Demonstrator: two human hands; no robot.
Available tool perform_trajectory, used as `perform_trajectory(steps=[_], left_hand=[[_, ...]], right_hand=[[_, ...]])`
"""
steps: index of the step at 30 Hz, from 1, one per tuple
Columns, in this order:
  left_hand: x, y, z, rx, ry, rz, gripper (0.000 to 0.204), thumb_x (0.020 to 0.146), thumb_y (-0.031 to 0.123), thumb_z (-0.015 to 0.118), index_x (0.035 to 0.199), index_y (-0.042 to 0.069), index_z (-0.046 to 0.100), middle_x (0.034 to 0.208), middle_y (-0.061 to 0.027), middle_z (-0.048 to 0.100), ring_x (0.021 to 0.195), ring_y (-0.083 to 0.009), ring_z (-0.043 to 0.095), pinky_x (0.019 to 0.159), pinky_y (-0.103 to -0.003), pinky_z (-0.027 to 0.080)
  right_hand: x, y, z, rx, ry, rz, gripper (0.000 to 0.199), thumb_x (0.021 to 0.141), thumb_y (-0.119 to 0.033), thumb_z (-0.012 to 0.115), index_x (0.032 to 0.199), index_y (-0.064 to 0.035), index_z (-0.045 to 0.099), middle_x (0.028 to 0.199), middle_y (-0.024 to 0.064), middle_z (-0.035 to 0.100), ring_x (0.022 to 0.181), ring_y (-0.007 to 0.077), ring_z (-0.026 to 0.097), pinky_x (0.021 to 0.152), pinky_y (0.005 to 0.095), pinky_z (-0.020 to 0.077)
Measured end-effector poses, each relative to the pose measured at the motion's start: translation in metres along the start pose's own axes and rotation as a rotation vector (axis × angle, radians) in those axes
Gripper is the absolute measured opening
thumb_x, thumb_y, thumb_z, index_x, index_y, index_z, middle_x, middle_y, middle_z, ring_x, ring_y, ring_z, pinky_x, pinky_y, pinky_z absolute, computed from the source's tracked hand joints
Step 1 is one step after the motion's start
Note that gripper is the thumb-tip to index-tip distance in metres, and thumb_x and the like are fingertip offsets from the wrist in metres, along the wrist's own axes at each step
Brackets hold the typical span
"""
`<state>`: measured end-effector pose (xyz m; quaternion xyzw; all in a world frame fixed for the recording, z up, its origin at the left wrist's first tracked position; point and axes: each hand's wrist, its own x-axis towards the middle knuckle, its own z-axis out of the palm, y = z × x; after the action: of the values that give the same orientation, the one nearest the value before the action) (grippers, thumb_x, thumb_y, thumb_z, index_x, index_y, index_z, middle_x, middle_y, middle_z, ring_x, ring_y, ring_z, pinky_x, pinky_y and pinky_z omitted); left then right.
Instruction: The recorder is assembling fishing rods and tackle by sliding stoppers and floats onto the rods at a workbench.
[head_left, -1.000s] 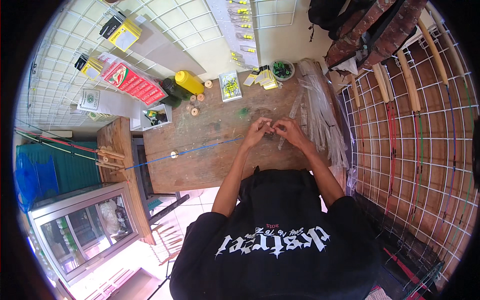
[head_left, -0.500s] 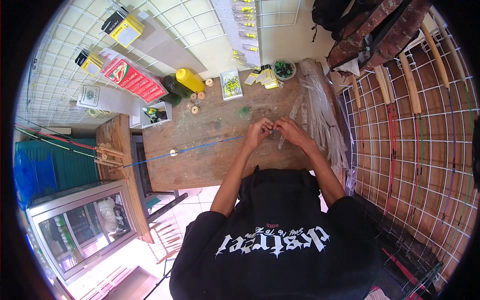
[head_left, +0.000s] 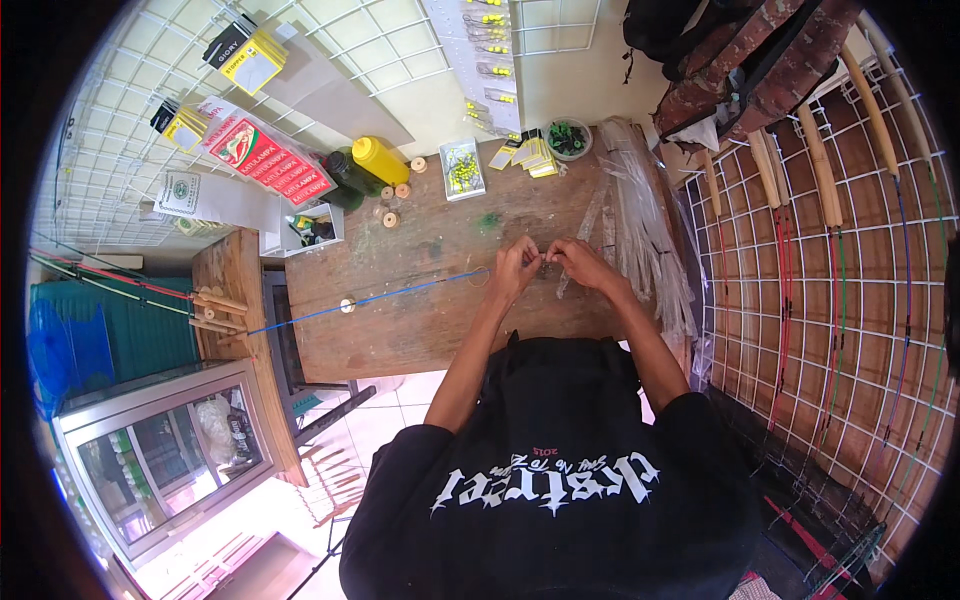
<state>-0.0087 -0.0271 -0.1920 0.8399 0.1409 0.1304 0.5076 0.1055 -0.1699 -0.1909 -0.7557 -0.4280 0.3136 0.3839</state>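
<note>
Over the middle of the wooden table, my left hand (head_left: pixel 517 266) and my right hand (head_left: pixel 580 263) work fingertip to fingertip. Both are closed in a pinch on something tiny between them, too small to make out. A thin blue fishing rod (head_left: pixel 390 294) lies across the table from the left, and its tip ends just beside my left hand. A faint loop of line shows near that tip. The rod's shaft passes a small wooden spool (head_left: pixel 347 305).
At the back stand a white box of yellow-green beads (head_left: pixel 462 170), yellow packets (head_left: pixel 535 155), a round tub (head_left: pixel 568 139), a yellow bottle (head_left: pixel 380 160) and wooden spools (head_left: pixel 390 219). Clear plastic sleeves (head_left: pixel 650 220) cover the table's right side. Rods hang on the right-hand wire grid (head_left: pixel 850 310).
My fingertips have shifted slightly, with a small gap now showing between the two hands. The rod and everything else on the table stay put.
</note>
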Motion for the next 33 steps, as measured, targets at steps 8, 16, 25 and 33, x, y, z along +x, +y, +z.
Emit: perform_trajectory(steps=[8,16,25,33], left_hand=[[-0.004,-0.024,0.010,-0.300,0.005,-0.221,0.019,0.078,0.005,0.068,0.092,0.002,0.056,0.078,-0.0117,0.069,0.073,-0.0112,0.063,0.064,-0.026,0.048],[0.000,-0.007,0.007,-0.204,-0.065,-0.237,0.034,0.068,0.004,0.077,0.095,0.002,0.057,0.075,-0.0103,0.070,0.060,-0.0079,0.051,0.056,-0.025,0.043],[-0.003,-0.014,0.012,-0.197,0.020,-0.215,0.031,0.069,0.004,0.077,0.092,0.003,0.058,0.072,-0.0094,0.070,0.061,-0.0070,0.055,0.055,-0.025,0.044],[-0.020,-0.016,0.005,-0.115,0.071,-0.249,0.027,0.069,-0.004,0.069,0.093,0.002,0.058,0.067,-0.0091,0.066,0.059,-0.0112,0.056,0.057,-0.028,0.045]], right_hand=[[-0.001,-0.005,-0.001,0.027,0.010,0.052,0.013,0.084,-0.005,0.052,0.090,0.0009,0.062,0.094,0.0188,0.064,0.095,0.0352,0.059,0.083,0.0416,0.0446],[-0.003,-0.004,-0.003,0.033,0.030,0.065,0.014,0.084,-0.005,0.051,0.089,0.0002,0.063,0.092,0.0189,0.064,0.095,0.0355,0.059,0.083,0.0419,0.0442],[-0.003,-0.008,-0.002,0.020,0.022,0.045,0.012,0.083,-0.005,0.052,0.089,0.0002,0.062,0.091,0.0183,0.064,0.095,0.0349,0.059,0.084,0.0415,0.0443],[-0.005,0.005,-0.004,-0.015,0.111,0.104,0.013,0.085,-0.006,0.054,0.096,-0.0037,0.060,0.093,0.0188,0.063,0.095,0.0370,0.057,0.083,0.0430,0.0441]])
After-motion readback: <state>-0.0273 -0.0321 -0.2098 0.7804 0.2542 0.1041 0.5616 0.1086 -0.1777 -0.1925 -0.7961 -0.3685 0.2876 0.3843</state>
